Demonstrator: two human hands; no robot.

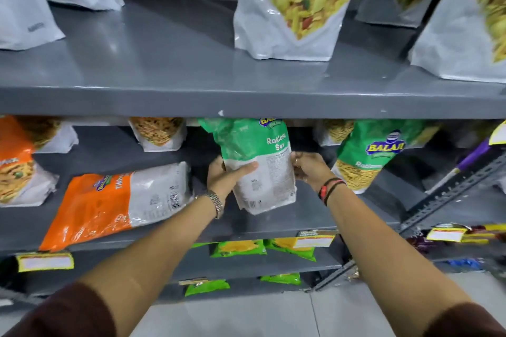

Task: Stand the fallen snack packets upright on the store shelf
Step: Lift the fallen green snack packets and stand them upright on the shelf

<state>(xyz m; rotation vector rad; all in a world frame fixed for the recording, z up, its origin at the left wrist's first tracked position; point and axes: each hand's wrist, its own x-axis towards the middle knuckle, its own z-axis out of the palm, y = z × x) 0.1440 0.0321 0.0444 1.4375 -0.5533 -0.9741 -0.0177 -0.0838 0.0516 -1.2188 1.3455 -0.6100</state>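
A green and white Ratlami Sev packet (257, 164) is held nearly upright above the middle shelf (273, 230), its back facing me and its top reaching under the shelf above. My left hand (227, 175) grips its left edge with the thumb across the white panel. My right hand (308, 167) holds its right edge. An orange and white packet (115, 205) lies flat on the same shelf to the left. Another green Ratlami packet (367, 156) stands to the right, leaning a little.
The upper grey shelf (191, 101) carries tall white snack pouches (295, 8). More packets stand at the back of the middle shelf (158, 133) and at far left (19, 161). Small green packets (238, 247) sit on lower shelves. A slotted metal upright (449, 197) slants at right.
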